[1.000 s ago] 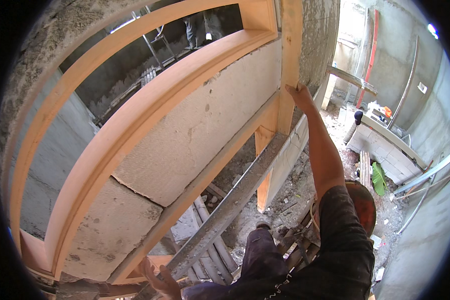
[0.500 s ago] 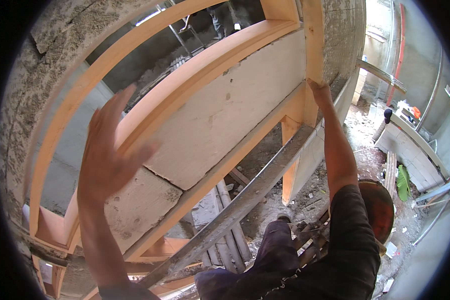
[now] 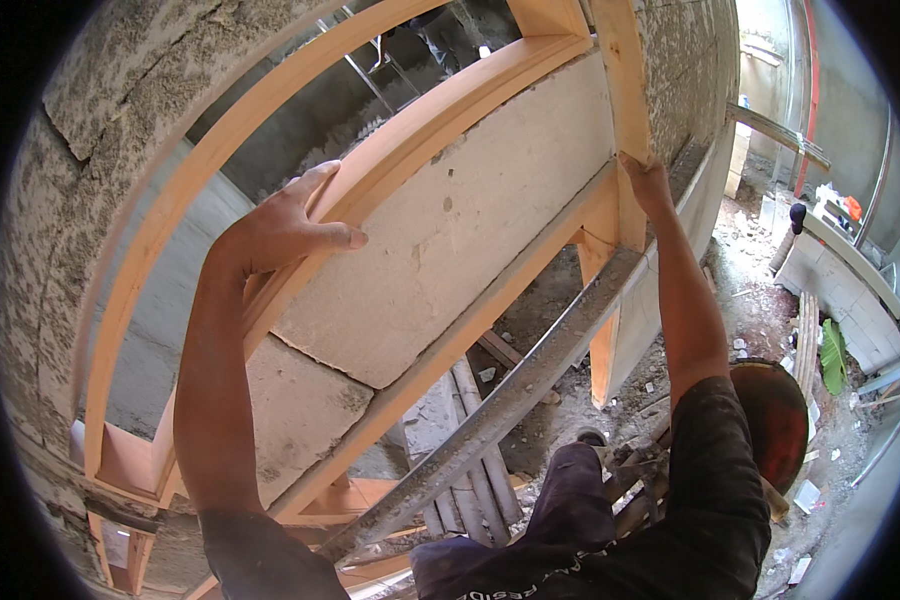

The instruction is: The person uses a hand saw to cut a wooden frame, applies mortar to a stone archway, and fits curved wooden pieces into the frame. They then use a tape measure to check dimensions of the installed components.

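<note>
My left hand (image 3: 285, 228) lies over the sill rail (image 3: 425, 125) of a wooden window frame, fingers across its top and thumb on the near face. It grips the rail. Further right, my right hand (image 3: 648, 186) is closed on the edge of an upright wooden post (image 3: 628, 90); part of its fingers is hidden. Between the hands, pale wall blocks (image 3: 480, 190) fill the space under the sill, with a dark joint between two of them. A lower wooden rail (image 3: 490, 312) runs beneath the blocks.
A grey metal beam (image 3: 470, 440) slants across, close to my body. Long poles (image 3: 480, 480) lie below it. A round, reddish container (image 3: 775, 425) stands by my right arm. Rubble, a green leaf (image 3: 832, 355) and a low block wall (image 3: 845, 285) are at right. A ladder (image 3: 375, 75) stands beyond the opening.
My left hand has moved right and come down from the air onto the sill rail. My right hand keeps its hold on the post. The view has shifted slightly.
</note>
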{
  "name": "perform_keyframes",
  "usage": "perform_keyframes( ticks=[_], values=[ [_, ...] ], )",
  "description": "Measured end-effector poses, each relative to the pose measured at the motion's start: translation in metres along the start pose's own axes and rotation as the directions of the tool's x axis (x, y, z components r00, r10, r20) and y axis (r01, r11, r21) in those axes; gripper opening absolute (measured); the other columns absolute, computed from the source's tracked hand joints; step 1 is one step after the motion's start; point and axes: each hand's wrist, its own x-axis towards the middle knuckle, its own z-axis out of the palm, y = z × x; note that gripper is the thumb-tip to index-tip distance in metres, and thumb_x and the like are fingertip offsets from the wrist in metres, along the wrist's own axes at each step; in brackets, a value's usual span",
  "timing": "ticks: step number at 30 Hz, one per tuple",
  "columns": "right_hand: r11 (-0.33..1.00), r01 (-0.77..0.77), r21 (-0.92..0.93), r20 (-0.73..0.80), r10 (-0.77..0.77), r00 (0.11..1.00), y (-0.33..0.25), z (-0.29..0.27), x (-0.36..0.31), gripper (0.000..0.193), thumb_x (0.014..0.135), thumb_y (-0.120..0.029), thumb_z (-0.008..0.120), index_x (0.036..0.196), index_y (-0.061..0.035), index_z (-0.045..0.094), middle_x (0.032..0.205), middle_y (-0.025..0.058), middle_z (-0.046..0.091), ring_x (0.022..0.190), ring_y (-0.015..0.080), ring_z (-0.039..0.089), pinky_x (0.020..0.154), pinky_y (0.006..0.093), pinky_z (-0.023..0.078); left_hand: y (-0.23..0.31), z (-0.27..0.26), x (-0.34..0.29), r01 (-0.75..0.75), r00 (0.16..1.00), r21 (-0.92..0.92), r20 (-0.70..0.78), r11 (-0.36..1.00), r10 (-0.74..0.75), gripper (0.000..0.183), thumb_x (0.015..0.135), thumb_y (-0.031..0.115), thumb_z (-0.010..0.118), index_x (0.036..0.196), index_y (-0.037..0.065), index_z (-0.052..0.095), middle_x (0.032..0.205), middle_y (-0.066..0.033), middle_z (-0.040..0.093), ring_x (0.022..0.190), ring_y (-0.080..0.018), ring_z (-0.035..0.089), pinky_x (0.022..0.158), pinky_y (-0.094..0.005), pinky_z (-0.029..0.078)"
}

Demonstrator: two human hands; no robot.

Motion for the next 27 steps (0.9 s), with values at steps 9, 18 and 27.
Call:
perform_keyframes(
  ticks=[9, 18, 27],
  values=[
    [1.0, 0.018, 0.004, -0.035, -0.017, 0.999, 0.011, 0.002, 0.004, 0.031, 0.087, -0.027, 0.062, 0.105, -0.001, 0.062, 0.089, 0.0042, 0.066, 0.081, 0.0111, 0.057, 0.072, 0.0286, 0.046, 0.001, -0.002, -0.002, 0.014, 0.999, 0.066, -0.03, 0.998, -0.012, 0.108, 0.046, 0.047, 0.07, 0.139, 0.005, 0.035, 0.13, -0.0244, 0.047, 0.113, -0.0337, 0.053, 0.092, -0.0404, 0.044],
    [1.0, 0.028, -0.006, -0.063, -0.029, 0.998, -0.004, 0.007, -0.004, 0.028, 0.087, -0.023, 0.062, 0.102, 0.0003, 0.063, 0.086, 0.0063, 0.066, 0.079, 0.0125, 0.059, 0.07, 0.0289, 0.046, 0.005, -0.005, -0.01, -0.02, 1.0, 0.054, -0.015, 0.998, 0.021, 0.106, 0.047, 0.047, 0.071, 0.138, 0.004, 0.036, 0.129, -0.0234, 0.048, 0.115, -0.0326, 0.052, 0.095, -0.0378, 0.043],
    [0.999, 0.022, -0.044, -0.062, -0.025, 0.998, 0.014, 0.004, 0.005, 0.027, 0.087, -0.024, 0.062, 0.104, -0.0016, 0.062, 0.081, 0.003, 0.063, 0.075, 0.0101, 0.055, 0.067, 0.028, 0.046, 0.012, -0.004, -0.011, -0.011, 1.0, 0.057, -0.028, 0.998, 0.013, 0.106, 0.047, 0.044, 0.07, 0.138, 0.004, 0.035, 0.131, -0.024, 0.046, 0.116, -0.0328, 0.051, 0.096, -0.0372, 0.041]
  ],
)
